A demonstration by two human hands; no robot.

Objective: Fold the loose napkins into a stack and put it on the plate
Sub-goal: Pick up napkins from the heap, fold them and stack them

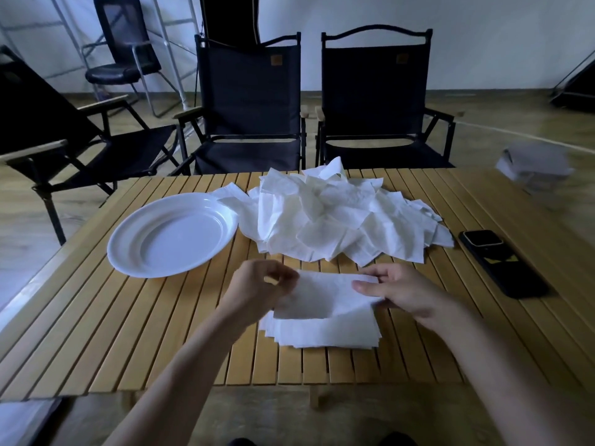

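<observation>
— Entry one?
— Left hand (257, 284): thumb and forefinger closed in a narrow pinch on the left edge of a single napkin (325, 294).
— Entry two?
— Right hand (402, 291): thumb laid over the right edge of that same sheet, fingers curled beneath, gripping it.
— Position of the sheet?
— Held flat between both hands, directly over the stack of folded napkins (325, 333); touching or just clear of it, cannot tell.
— The stack itself?
— White, edges slightly uneven, lying on the slatted wooden table (128, 333) near its front edge, apart from the plate (174, 235).
— Plate?
— White, round, left of centre, its far right rim just beside the heap of loose napkins (338, 214).
— Heap?
— Crumpled white sheets, spread across the far middle of the table, behind both hands.
— Remaining items?
— Dark phone (502, 262), flat on the right side. Pale bundle (534, 165) at the far right corner, too blurred to identify. Three dark folding chairs (251, 101) around the far side; one office chair (125, 37) further back.
</observation>
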